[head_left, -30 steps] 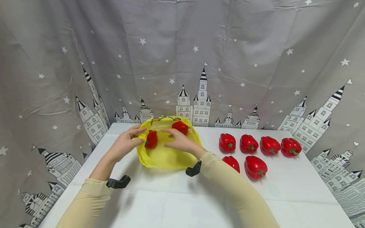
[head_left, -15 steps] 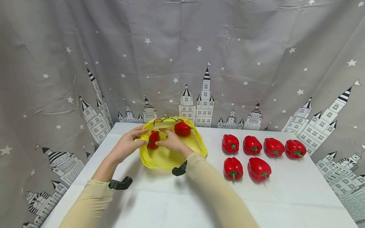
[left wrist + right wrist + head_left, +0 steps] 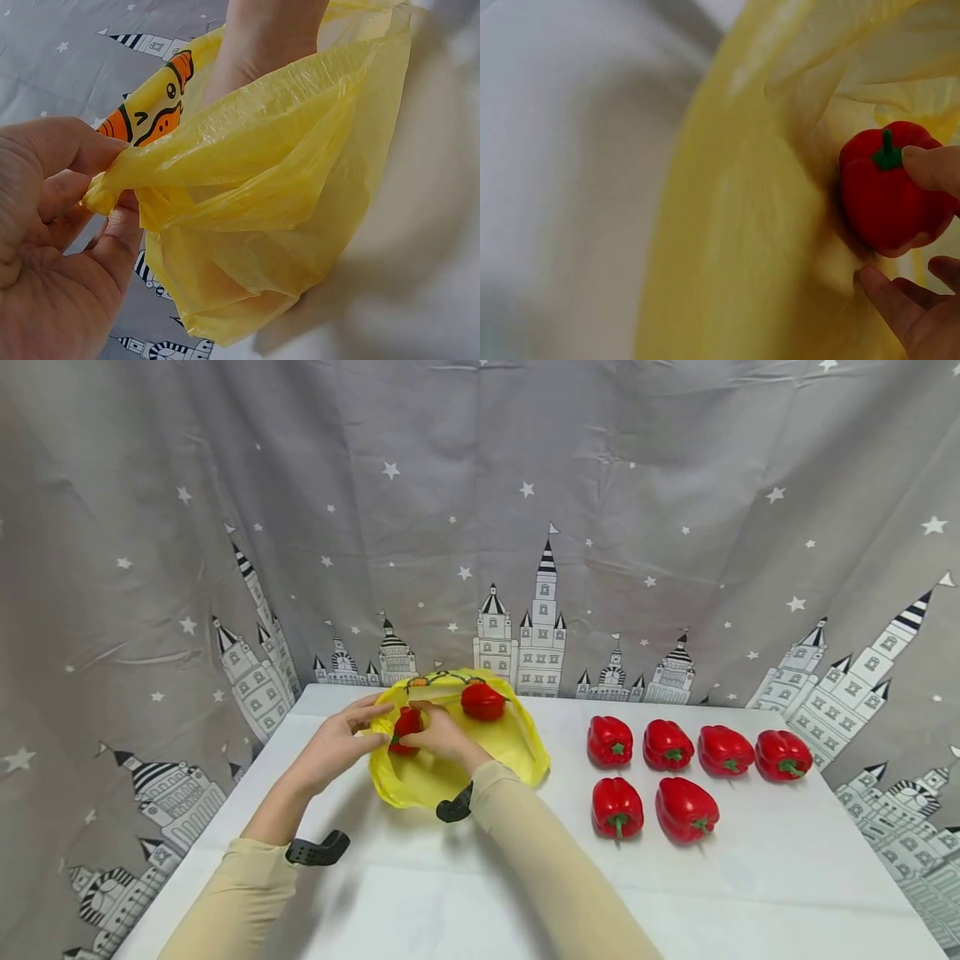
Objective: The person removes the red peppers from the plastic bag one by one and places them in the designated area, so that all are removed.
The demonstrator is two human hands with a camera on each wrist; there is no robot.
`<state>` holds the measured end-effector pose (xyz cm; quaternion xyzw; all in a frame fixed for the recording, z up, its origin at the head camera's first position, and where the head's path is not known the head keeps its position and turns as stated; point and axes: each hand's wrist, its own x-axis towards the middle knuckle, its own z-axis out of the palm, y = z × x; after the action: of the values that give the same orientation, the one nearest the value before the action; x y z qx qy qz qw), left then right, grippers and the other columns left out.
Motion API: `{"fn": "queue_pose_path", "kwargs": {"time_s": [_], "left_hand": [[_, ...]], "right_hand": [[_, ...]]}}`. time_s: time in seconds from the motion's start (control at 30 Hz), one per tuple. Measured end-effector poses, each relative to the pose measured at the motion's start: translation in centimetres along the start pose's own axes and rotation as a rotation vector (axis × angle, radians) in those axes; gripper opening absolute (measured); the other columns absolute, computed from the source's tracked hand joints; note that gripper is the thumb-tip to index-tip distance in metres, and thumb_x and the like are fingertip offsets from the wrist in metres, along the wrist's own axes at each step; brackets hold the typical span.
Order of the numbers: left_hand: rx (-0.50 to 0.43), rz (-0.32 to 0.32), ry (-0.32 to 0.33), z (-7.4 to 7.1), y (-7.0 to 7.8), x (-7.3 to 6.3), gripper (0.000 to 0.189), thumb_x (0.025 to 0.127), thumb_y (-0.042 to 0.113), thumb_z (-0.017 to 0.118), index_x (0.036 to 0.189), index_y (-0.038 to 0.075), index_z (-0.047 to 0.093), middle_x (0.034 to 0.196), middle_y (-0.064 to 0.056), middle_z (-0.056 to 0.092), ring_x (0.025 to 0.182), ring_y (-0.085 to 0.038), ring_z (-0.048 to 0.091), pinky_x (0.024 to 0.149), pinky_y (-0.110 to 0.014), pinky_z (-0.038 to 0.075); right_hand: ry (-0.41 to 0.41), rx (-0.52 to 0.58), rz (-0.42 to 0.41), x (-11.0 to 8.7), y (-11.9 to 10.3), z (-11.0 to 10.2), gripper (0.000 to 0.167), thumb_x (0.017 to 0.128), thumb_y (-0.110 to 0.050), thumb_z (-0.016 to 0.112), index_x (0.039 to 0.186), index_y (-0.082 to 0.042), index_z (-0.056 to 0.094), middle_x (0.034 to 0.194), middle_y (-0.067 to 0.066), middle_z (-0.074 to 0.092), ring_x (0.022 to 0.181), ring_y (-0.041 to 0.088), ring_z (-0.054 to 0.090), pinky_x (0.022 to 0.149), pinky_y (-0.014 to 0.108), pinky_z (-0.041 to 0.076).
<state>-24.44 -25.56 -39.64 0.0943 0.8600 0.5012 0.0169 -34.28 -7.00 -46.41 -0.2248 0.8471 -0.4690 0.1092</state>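
In the head view my left hand (image 3: 336, 745) pinches the rim of a yellow plastic bag (image 3: 517, 752) at its left side; the left wrist view shows the gathered film (image 3: 124, 176) between thumb and fingers. My right hand (image 3: 444, 735) reaches inside the bag around a red bell pepper (image 3: 406, 724) near its left wall. From the right wrist view, the thumb (image 3: 934, 166) lies on this pepper by its green stem, with other fingers (image 3: 891, 300) close under it. A second red bell pepper (image 3: 482, 702) lies at the bag's back right.
Several red bell peppers stand in two rows on the white table (image 3: 780, 877), right of the bag, including one (image 3: 617, 807) in the near row and one (image 3: 783, 755) at the far right. A grey castle-print curtain (image 3: 480, 485) hangs behind.
My right hand has moved left inside the bag, from above its middle onto the left pepper. The left hand keeps its hold on the rim.
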Motion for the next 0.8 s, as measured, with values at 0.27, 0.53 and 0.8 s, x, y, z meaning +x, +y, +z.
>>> {"fn": "queue_pose_path", "kwargs": {"time_s": [0.27,0.53,0.8], "left_hand": [[-0.01,0.028,-0.007,0.1,0.0,-0.2,0.057,0.095,0.014,0.067,0.149,0.0,0.052,0.166,-0.008,0.029,0.147,-0.045,0.031,0.11,-0.056,0.041],[-0.015,0.028,-0.003,0.3,-0.2,-0.3,0.057,0.095,0.014,0.066,0.148,0.0,0.052,0.166,-0.007,0.029,0.147,-0.044,0.032,0.109,-0.055,0.042],[0.009,0.015,0.005,0.0,-0.5,-0.1,0.058,0.095,0.016,0.066,0.149,0.001,0.051,0.166,-0.005,0.029,0.147,-0.042,0.033,0.108,-0.054,0.043]], "right_hand": [[-0.009,0.011,-0.038,0.4,0.1,0.6,0.065,0.091,-0.014,0.076,0.15,-0.009,0.05,0.142,0.007,0.058,0.127,0.019,0.055,0.111,0.028,0.04],[-0.004,0.007,0.017,0.2,0.1,0.7,0.061,0.09,-0.018,0.079,0.144,-0.011,0.052,0.134,0.007,0.06,0.119,0.02,0.058,0.108,0.031,0.045],[-0.056,0.008,0.009,-0.5,0.7,-0.5,0.061,0.091,-0.02,0.078,0.144,-0.012,0.05,0.137,0.006,0.057,0.121,0.02,0.056,0.107,0.033,0.045]]}}
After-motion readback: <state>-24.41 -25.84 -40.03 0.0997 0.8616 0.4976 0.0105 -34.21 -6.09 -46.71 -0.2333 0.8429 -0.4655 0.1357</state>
